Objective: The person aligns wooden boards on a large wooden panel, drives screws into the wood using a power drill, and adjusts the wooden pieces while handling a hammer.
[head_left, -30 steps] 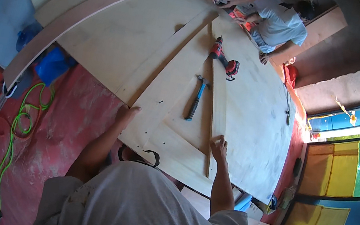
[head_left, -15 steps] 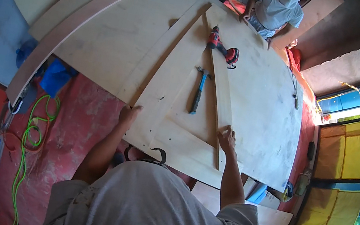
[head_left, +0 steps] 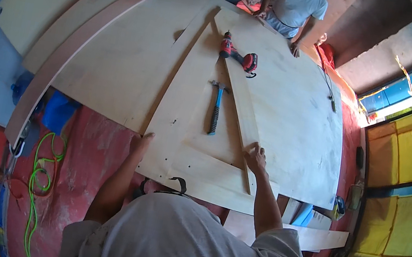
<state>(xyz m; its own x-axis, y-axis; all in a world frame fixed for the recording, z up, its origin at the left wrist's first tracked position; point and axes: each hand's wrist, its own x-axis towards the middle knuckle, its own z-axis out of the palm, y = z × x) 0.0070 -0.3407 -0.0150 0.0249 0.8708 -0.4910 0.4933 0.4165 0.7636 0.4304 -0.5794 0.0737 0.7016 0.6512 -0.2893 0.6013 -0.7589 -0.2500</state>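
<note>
A pale wooden A-shaped frame of flat boards lies on a big plywood sheet. My left hand is closed on the outer edge of its left board, near the bottom, with the fingers partly hidden. On the right board, low down, my right hand grips the edge with bent fingers. Between the two boards lies a claw hammer with a blue and black handle. A red and black cordless drill rests farther up, across the right board.
Two people in light shirts stand at the far edge, hands at the sheet. A long curved wooden strip runs along the left. A green cord lies on the red floor covering. Yellow-covered windows line the right.
The whole view has shifted, so the frame and tools appear farther left and slightly lower. Both my hands keep their places on the frame. The far people's hands have moved a little.
</note>
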